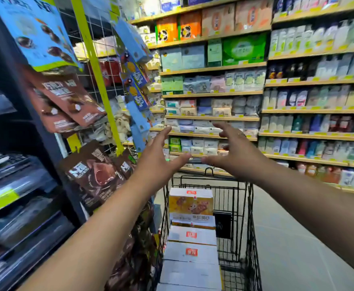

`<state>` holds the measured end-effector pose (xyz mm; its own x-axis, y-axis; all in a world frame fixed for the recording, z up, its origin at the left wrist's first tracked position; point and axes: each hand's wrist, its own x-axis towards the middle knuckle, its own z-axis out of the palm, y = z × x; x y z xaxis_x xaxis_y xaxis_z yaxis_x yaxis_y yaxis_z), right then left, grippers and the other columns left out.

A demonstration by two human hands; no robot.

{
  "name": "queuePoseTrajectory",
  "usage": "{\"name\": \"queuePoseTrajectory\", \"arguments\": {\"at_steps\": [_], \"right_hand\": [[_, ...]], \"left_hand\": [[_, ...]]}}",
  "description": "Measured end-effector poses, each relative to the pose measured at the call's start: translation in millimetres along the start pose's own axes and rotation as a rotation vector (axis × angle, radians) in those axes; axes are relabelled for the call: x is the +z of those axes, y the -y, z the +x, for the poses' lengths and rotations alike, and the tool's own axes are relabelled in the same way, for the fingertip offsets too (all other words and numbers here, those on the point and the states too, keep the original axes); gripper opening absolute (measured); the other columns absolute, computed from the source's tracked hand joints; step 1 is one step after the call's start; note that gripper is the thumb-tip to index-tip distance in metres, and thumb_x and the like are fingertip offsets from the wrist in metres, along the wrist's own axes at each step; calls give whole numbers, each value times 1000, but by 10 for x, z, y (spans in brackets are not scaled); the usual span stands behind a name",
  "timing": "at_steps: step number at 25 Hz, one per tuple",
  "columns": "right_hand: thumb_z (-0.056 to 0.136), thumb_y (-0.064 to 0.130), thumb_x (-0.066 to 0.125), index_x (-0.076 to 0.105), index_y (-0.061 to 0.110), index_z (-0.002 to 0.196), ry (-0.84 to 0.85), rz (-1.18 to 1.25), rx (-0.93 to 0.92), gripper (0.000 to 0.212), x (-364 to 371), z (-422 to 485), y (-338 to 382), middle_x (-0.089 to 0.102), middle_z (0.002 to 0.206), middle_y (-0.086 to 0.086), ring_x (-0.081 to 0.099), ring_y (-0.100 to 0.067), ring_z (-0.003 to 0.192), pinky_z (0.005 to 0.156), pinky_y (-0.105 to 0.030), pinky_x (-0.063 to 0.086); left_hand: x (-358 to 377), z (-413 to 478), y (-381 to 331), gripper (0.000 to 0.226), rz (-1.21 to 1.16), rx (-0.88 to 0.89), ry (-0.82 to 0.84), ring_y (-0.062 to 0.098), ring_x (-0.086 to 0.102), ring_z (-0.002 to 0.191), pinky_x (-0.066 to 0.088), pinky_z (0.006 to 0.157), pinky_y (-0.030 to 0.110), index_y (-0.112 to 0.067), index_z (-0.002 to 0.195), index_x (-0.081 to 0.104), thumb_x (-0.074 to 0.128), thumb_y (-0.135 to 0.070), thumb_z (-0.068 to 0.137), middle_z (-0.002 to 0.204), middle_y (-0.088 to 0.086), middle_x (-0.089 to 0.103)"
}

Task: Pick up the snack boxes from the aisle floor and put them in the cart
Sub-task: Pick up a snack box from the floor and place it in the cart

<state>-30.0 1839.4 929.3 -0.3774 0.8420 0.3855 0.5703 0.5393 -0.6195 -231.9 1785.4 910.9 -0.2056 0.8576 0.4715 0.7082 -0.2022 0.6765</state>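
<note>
A black wire cart [250, 217] stands in front of me in the aisle. Several white and yellow snack boxes [190, 203] lie in a row along its left side, red labels on their tops. My left hand [159, 162] and my right hand [235, 152] are raised above the far end of the cart, palms facing each other, fingers spread. Neither hand holds anything. No box is visible on the floor in this view.
A rack of hanging brown and blue snack bags [71, 101] crowds the cart's left side. Stocked shelves [214, 93] run across the back and right. Grey floor [298, 238] lies to the right of the cart.
</note>
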Motion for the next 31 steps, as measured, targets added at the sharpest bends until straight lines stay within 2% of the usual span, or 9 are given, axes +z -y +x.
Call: {"name": "queuePoseTrajectory", "arguments": {"at_steps": [3, 7, 11, 15, 18, 22, 26, 29, 31], "right_hand": [[74, 44, 78, 20, 43, 147, 69, 73, -80, 93, -386, -246, 220, 32, 152, 1, 40, -24, 134, 101, -46, 45], [76, 43, 77, 19, 48, 145, 197, 130, -238, 90, -657, -627, 481, 30, 154, 5, 38, -23, 136, 105, -44, 40], [78, 41, 76, 24, 50, 143, 317, 340, -352, 84, -531, -972, 945, 33, 150, 7, 48, -20, 126, 92, -37, 44], [78, 37, 75, 33, 48, 139, 430, 450, -473, 75, -273, -1391, 1479, 44, 135, 12, 57, -8, 102, 80, -25, 43], [79, 37, 73, 41, 48, 130, 562, 551, -530, 61, -65, -1835, 1935, 49, 123, 17, 61, -5, 97, 76, -22, 47], [77, 37, 73, 47, 54, 116, 758, 680, -613, 50, 283, -2688, 2648, 53, 116, 19, 64, -8, 92, 83, -35, 53], [77, 29, 75, 51, 52, 105, 985, 809, -711, 44, 466, -3883, 3496, 58, 113, 17, 67, -11, 91, 82, -40, 54], [76, 27, 76, 53, 51, 107, 1131, 894, -793, 45, 512, -4961, 4146, 60, 115, 14, 67, -13, 92, 81, -35, 55], [77, 29, 75, 54, 52, 110, 1225, 963, -813, 45, 478, -5688, 4504, 60, 115, 16, 67, -12, 93, 80, -36, 56]], "left_hand": [[-180, -398, -346, 83, 5, -50, -83, 12, 37, 137, 37, 110, 39, -37, 148, 26, 72, -49, 79, 152, -9, 36], [-464, -1003, -826, 85, 95, -109, -169, 15, 42, 134, 40, 107, 41, -42, 146, 25, 73, -52, 77, 150, -11, 37], [-896, -1759, -1207, 82, 139, -194, -326, -1, 51, 112, 44, 95, 26, -44, 145, 27, 74, -45, 78, 127, -21, 46], [-1362, -2581, -1397, 62, 111, -292, -476, -1, 54, 113, 50, 89, 29, -46, 135, 37, 70, -39, 83, 132, -22, 46], [-1744, -3291, -1510, 50, 85, -361, -600, 1, 58, 110, 54, 91, 41, -58, 120, 42, 70, -40, 83, 127, -24, 49], [-2202, -4493, -1782, 51, 130, -480, -761, 3, 61, 109, 52, 93, 45, -68, 112, 44, 74, -56, 72, 122, -27, 54], [-2659, -5856, -2261, 51, 314, -584, -926, -3, 60, 106, 47, 99, 38, -54, 116, 45, 75, -34, 80, 120, -24, 55], [-2999, -6996, -2778, 48, 388, -667, -1062, -3, 59, 107, 51, 95, 37, -56, 116, 44, 73, -41, 80, 124, -23, 53], [-3133, -7707, -3165, 45, 426, -702, -1142, -6, 57, 107, 51, 91, 29, -56, 118, 43, 68, -38, 86, 125, -27, 50]]}}
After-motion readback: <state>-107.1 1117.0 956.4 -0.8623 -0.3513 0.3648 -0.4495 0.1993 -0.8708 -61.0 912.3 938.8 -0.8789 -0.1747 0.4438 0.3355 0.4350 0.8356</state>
